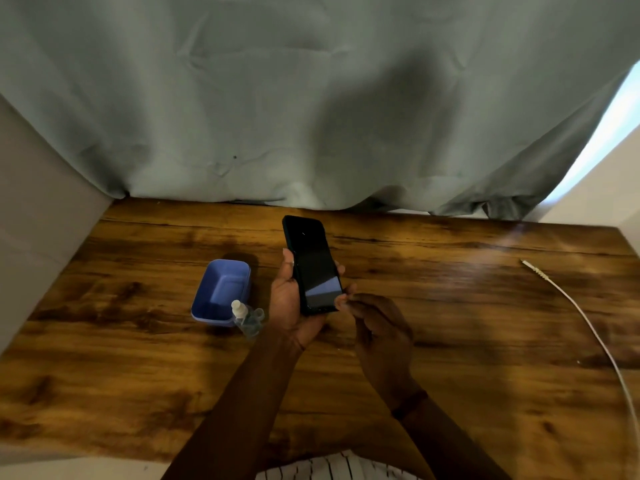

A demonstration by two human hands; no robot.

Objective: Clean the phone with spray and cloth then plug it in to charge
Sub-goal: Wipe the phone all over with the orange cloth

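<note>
My left hand (289, 303) holds a black phone (311, 265) upright above the middle of the wooden table (450, 323), screen dark and facing me. My right hand (377, 327) is just right of the phone's lower corner, fingertips pinched together and touching or nearly touching its edge; I see nothing in it. A small clear spray bottle (244, 317) with a white nozzle stands left of my left hand. A white charging cable (581, 317) lies along the right side of the table, its plug end (526, 263) pointing to the far left. No cloth is visible.
A blue plastic tub (221, 292) stands open beside the spray bottle, on its far left. A grey-green curtain (311, 116) hangs down to the table's far edge. A wall closes in the left side.
</note>
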